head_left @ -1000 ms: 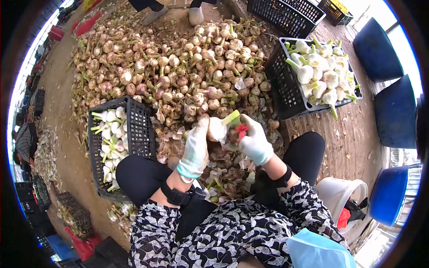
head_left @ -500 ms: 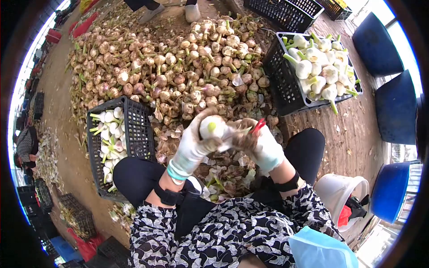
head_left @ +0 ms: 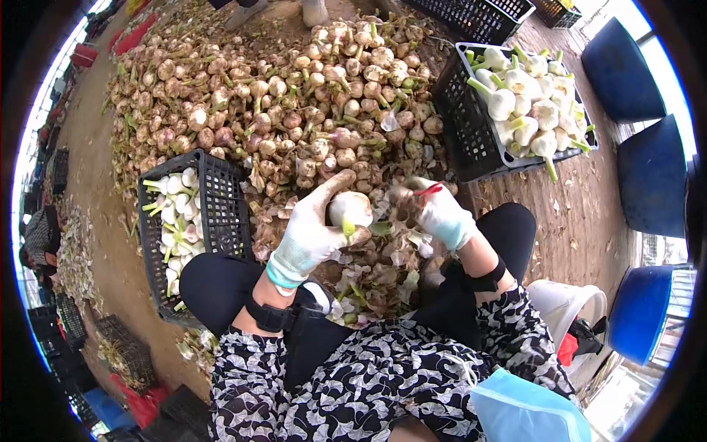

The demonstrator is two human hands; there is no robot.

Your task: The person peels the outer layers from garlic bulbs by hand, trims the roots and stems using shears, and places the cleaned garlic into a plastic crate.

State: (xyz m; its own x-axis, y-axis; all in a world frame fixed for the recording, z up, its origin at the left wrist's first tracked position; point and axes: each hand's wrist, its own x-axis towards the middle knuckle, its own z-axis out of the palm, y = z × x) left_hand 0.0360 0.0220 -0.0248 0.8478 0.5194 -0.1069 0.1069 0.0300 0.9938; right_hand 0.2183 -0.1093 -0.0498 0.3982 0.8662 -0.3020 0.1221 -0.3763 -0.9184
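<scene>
In the middle of the head view, my left hand point(head_left: 313, 230), in a soiled white glove, grips a garlic bulb point(head_left: 352, 209) between thumb and fingers. The bulb is clean and white, its short green stem pointing down toward me. To the right, apart from the bulb, my gloved right hand point(head_left: 440, 214) is closed around a small red tool point(head_left: 430, 189); its other end is hidden and the fingertips are blurred. Beneath both hands lie loose garlic skins point(head_left: 390, 269). Just beyond them spreads a large heap of unpeeled garlic point(head_left: 287, 110).
A black crate point(head_left: 224, 199) of white garlic stands by my left knee. Another full crate point(head_left: 471, 125) is at the upper right. A white bucket point(head_left: 552, 302) sits near my right knee, with blue tubs point(head_left: 652, 177) along the right side. Another person's shoes point(head_left: 314, 12) show beyond the heap.
My hands have come apart, the right one moving away from the garlic bulb. The bulb has turned so its green stem points down toward me.
</scene>
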